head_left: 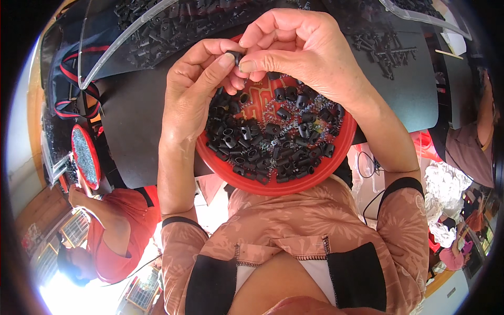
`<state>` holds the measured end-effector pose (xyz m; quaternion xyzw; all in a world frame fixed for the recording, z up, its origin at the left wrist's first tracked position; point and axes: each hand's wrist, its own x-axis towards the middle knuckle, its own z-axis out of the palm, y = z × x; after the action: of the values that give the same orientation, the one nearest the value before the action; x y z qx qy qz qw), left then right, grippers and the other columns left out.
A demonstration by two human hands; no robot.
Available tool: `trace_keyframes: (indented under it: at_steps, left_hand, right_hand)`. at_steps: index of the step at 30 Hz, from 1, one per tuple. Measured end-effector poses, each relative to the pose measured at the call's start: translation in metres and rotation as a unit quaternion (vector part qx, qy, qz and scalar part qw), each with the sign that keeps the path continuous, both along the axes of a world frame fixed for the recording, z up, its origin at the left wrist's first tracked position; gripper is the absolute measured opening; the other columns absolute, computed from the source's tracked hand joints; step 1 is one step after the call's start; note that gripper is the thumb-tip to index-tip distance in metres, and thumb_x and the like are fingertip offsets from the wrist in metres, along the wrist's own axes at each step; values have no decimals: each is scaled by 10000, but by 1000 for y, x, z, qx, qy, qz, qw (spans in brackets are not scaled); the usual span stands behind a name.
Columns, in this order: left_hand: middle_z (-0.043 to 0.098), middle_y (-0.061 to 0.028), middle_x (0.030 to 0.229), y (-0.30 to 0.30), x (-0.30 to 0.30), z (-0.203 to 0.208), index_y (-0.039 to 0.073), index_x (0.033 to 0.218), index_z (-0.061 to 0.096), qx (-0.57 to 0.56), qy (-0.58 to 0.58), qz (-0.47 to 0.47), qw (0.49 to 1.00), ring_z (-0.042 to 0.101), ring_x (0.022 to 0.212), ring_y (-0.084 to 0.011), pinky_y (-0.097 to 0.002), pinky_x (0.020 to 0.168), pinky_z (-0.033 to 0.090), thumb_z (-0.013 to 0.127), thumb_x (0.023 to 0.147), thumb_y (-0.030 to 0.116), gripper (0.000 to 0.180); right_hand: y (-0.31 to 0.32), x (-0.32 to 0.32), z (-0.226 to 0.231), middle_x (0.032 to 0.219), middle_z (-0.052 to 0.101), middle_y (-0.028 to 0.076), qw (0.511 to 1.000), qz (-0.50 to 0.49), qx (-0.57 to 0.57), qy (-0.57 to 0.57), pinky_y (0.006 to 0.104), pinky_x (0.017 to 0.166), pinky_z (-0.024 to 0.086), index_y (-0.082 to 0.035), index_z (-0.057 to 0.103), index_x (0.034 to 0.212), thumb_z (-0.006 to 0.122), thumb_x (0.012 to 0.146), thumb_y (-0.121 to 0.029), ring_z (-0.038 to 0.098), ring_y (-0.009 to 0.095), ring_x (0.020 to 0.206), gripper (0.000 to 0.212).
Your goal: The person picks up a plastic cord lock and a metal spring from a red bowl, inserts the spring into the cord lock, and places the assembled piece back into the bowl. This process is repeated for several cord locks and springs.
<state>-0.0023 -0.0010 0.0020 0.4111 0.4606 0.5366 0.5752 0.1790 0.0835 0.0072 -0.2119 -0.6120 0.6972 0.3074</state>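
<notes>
Above the far rim of a round red tray [278,189], both of my hands meet. My left hand [190,89] is closed, with a small black plastic piece [235,56] between its thumb and fingers. My right hand [315,55] pinches close against that piece, thumb and forefinger nearly together; whatever is between them is too small or hidden to make out. Many short black tubular pieces with round holes [244,132] lie in the tray. Thin metal coil springs [270,116] are scattered among them over the patterned bottom.
Clear plastic bins stand at the far side of the dark table [131,126], black parts [163,39] in the left one. More black parts [388,50] are heaped far right. At left, a co-worker in red [123,226] sits near another red tray [86,157] of small metallic pieces.
</notes>
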Motion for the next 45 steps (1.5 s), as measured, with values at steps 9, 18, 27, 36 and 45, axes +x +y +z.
trace_keyframes:
  at_steps: [9,18,27,36,45]
  left_hand:
    - [647,-44,855,1,-3,-5,6,1118,596,-8,-31,-5,999,599,716,-92,-213,646,472,563,952,153,224]
    - [661,-65,876,2,-3,-3,7,1107,592,-2,-19,-35,999,594,737,-95,-212,679,469,553,957,157,216]
    - [651,-101,920,9,-27,-10,15,1109,591,86,-197,36,976,565,780,-137,-246,716,466,528,971,156,208]
    - [527,-78,949,7,-33,-14,-17,1170,510,94,-229,16,969,408,768,-132,-219,677,385,502,979,145,251]
    - [518,-70,934,6,-27,-11,-11,1158,506,96,-235,7,967,399,766,-134,-231,689,374,492,985,145,233]
  right_hand:
    - [-2,-2,0,835,673,59,999,-8,48,-11,215,713,524,5,623,982,692,824,-4,648,95,759,172]
    - [6,1,6,855,683,87,996,1,86,-1,176,617,515,42,626,1011,661,864,16,647,97,728,153]
    - [-20,-5,-8,830,640,60,922,32,377,-84,291,620,495,-37,654,915,691,821,-105,626,191,699,122]
    - [-26,-8,-7,963,584,80,773,19,576,-265,368,782,470,-60,660,895,625,734,-103,554,255,931,171]
    - [-4,4,7,817,575,81,788,-82,555,-255,378,691,487,-44,616,858,656,787,-55,583,291,765,82]
